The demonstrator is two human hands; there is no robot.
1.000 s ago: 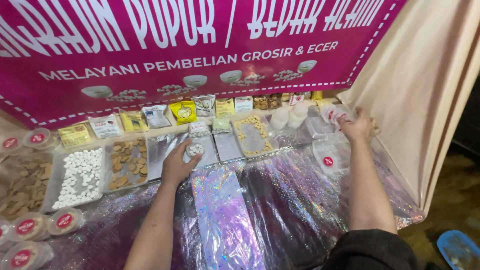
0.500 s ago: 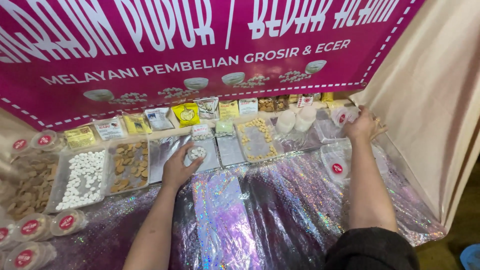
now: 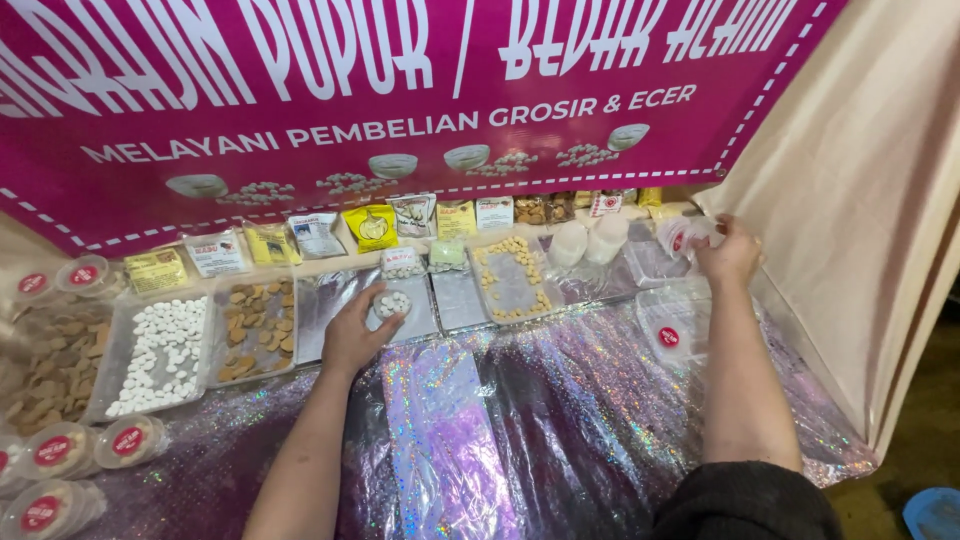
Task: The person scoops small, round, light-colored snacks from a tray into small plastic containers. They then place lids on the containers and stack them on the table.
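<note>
The left hand [image 3: 350, 335] rests on a small clear packet of white round tablets [image 3: 391, 303], fingers curled around its near edge and thumb against its side, so the hand is closed on the packet, which lies on a clear flat tray [image 3: 330, 305] in the middle of the display. The right hand [image 3: 728, 255] reaches to the far right corner and pinches a small clear tub with a red round label [image 3: 683, 235], fingers closed on its rim, just beside a row of white pouches [image 3: 588, 240]. With both arms stretched wide apart, the risk is that the packet, slippery in its plastic skin, slides off the tray onto the glittery holographic cloth [image 3: 560, 400], or that the right hand, working at the edge near the beige curtain [image 3: 860, 200], knocks the labelled tub below it [image 3: 672, 325] or tips the pouches. The left wrist also passes close to the open tray of brown pieces [image 3: 255, 330], which a careless drag could scatter. Compared with half a second ago, the right hand has curled in tighter, and the left has barely shifted on its packet.
</note>
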